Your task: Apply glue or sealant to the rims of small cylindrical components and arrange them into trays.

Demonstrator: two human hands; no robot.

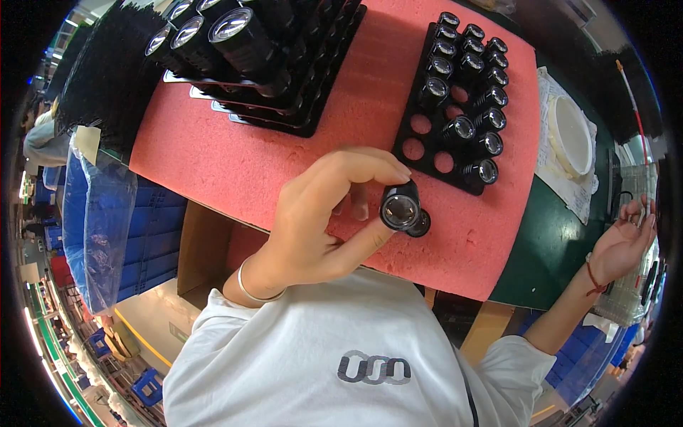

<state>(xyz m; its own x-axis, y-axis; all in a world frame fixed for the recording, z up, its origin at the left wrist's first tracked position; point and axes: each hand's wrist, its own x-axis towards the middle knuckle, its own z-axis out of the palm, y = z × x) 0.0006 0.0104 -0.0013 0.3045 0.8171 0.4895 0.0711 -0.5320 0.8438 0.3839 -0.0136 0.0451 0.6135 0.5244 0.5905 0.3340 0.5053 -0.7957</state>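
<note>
My left hand [320, 213] grips a small black flashlight [400, 206] between thumb and fingers, its round lens facing up. A smaller black round end [421, 225] shows just below it; whether it belongs to the same flashlight I cannot tell. Just beyond it, a black tray [405, 168] holds several upright black flashlights with clear lenses, and some of its holes show the pink foam beneath. Far to the right, my right hand [626, 242] is turned palm up beside a clear plastic bin [629, 292]. Its fingers are curled around something small, too indistinct to name.
Pink foam [384, 78] covers much of the green table [544, 245]. Stacked black trays [313, 117] with larger flashlights stand at the far left. A white ring-shaped roll [569, 135] lies on paper at right. Blue crates [153, 228] and a cardboard box [203, 249] sit left of the table.
</note>
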